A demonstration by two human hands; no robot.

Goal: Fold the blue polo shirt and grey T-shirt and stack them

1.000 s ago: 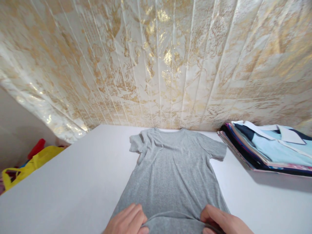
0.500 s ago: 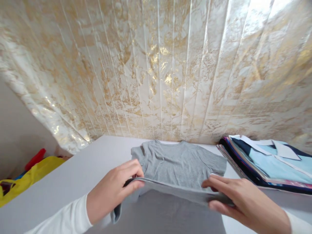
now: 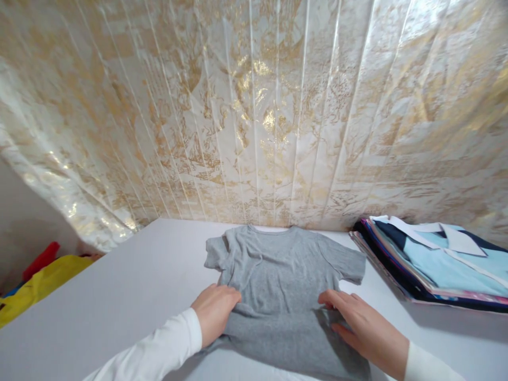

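A grey short-sleeved T-shirt [image 3: 278,280] lies spread on the white table, neckline away from me, with wrinkles across its chest. My left hand [image 3: 216,312] is at the shirt's left side, its fingers curled together on the fabric and the thumb hidden. At the opposite side, my right hand [image 3: 357,323] rests against the cloth, thumb and fingers apart beside a shadowed fold. The lower part of the shirt stretches toward me between the hands, and its right corner runs near the bottom edge of the view.
To the right sits a stack of folded clothes [image 3: 448,259], topped by a light blue and navy collared garment. Yellow cloth [image 3: 47,286] and a red item [image 3: 42,259] are at the far left, past the white table [image 3: 138,286]. A gold-patterned curtain [image 3: 254,116] hangs behind.
The shirt's lower edge, held raised between both hands before, has come down toward me onto the table. My right thumb and fingers have spread from the cloth; the view has shifted slightly.
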